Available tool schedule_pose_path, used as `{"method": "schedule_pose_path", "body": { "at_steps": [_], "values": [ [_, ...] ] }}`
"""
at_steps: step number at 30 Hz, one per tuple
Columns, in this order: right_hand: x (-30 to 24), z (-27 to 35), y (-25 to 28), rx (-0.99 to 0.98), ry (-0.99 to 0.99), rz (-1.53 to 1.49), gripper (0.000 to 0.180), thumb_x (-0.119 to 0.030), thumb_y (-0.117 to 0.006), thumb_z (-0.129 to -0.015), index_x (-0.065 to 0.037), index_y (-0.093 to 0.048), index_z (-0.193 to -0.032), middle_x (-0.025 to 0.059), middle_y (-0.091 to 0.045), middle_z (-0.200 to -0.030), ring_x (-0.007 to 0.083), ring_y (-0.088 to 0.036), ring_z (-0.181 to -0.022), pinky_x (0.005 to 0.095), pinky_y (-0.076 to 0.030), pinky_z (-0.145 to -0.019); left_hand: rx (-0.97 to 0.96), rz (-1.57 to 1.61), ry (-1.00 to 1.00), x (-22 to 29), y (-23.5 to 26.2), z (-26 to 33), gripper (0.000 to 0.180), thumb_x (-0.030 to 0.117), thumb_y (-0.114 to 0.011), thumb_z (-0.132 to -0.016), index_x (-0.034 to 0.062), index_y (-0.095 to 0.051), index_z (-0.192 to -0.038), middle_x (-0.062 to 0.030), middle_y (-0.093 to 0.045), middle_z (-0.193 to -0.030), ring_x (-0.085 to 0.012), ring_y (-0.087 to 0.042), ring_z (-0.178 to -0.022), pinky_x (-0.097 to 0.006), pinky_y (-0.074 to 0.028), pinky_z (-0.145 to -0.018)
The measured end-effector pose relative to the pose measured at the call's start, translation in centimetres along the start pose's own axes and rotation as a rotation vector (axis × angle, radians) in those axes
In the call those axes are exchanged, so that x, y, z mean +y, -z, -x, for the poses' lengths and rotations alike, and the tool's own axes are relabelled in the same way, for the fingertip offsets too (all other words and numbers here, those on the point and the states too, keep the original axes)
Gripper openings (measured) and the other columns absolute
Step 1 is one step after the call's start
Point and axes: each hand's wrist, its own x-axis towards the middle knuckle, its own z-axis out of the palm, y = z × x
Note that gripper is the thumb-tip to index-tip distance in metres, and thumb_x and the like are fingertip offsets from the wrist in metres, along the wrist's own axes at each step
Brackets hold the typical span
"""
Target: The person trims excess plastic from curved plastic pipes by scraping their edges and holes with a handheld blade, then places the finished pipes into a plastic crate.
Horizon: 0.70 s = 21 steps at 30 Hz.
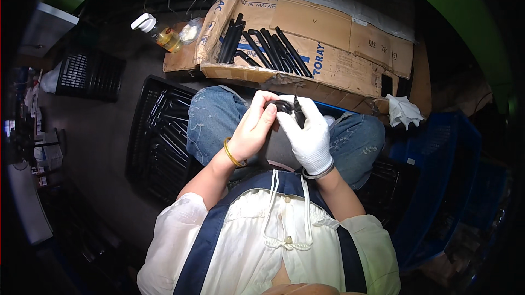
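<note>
My bare left hand (pixel 253 125), with a gold bangle at the wrist, is closed round a black bent plastic tube (pixel 281 105) above my lap. My right hand (pixel 310 133), in a white glove, meets it from the other side. Between its thumb and fingers stands a slim dark piece with a narrow tip (pixel 298 110); whether this is a tool or part of the tube I cannot tell. Just beyond my hands, several similar black tubes (pixel 290 51) lie in a cut-open cardboard box (pixel 328 95), some with bent ends.
A black crate (pixel 143 84) full of glossy black parts stands left of my knees. Behind it on the left is another black basket (pixel 90 76). Left of the box are a pump bottle (pixel 167 38) and a plastic bag (pixel 190 31). A white crumpled glove (pixel 403 111) and blue crates (pixel 437 185) are on the right.
</note>
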Motion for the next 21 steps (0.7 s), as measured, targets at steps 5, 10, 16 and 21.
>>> {"method": "schedule_pose_path", "body": {
  "at_steps": [5, 10, 16, 21],
  "values": [
    [-1.4, -1.1, 2.1, -0.406, -0.019, 0.102, 0.027, -0.011, -0.065, -0.090, -0.001, -0.063, -0.114, 0.0149, -0.069, -0.099, 0.0222, -0.069, -0.091, 0.0312, -0.053, -0.080, -0.129, 0.477, 0.112, -1.2, 0.4, 1.0, 0.036, 0.031, -0.046, -0.103, 0.0018, -0.052, -0.123, -0.0017, -0.058, -0.097, -0.0072, -0.051, -0.088, -0.021, -0.041, -0.081],
    [-2.1, 0.5, 1.1, -0.206, -0.039, 0.197, 0.017, -0.013, -0.060, -0.093, -0.002, -0.058, -0.106, 0.0180, -0.067, -0.090, 0.0328, -0.069, -0.083, 0.0376, -0.054, -0.068, -0.034, 0.457, -0.064, -4.1, 0.2, 2.0, 0.036, 0.039, -0.054, -0.096, 0.0035, -0.057, -0.099, -0.0011, -0.054, -0.089, -0.0050, -0.043, -0.072, -0.019, -0.035, -0.065],
    [-2.0, 2.4, 0.3, -0.324, 0.054, 0.361, 0.016, -0.016, -0.055, -0.095, -0.003, -0.058, -0.103, 0.0210, -0.064, -0.081, 0.0399, -0.064, -0.073, 0.0447, -0.051, -0.061, 0.083, 0.364, -0.189, -4.7, 0.0, 2.3, 0.032, 0.033, -0.058, -0.093, 0.0013, -0.055, -0.090, -0.0051, -0.052, -0.089, -0.0097, -0.044, -0.075, -0.023, -0.036, -0.069],
    [-1.6, 2.4, 0.4, -0.362, 0.188, 0.456, 0.019, -0.016, -0.056, -0.094, -0.002, -0.059, -0.106, 0.0194, -0.064, -0.082, 0.0383, -0.064, -0.071, 0.0437, -0.051, -0.060, 0.106, 0.143, -0.311, -4.6, 0.4, 2.1, 0.030, 0.030, -0.058, -0.092, 0.0001, -0.054, -0.091, -0.0083, -0.052, -0.086, -0.0169, -0.048, -0.077, -0.029, -0.039, -0.072]
  ]
}}
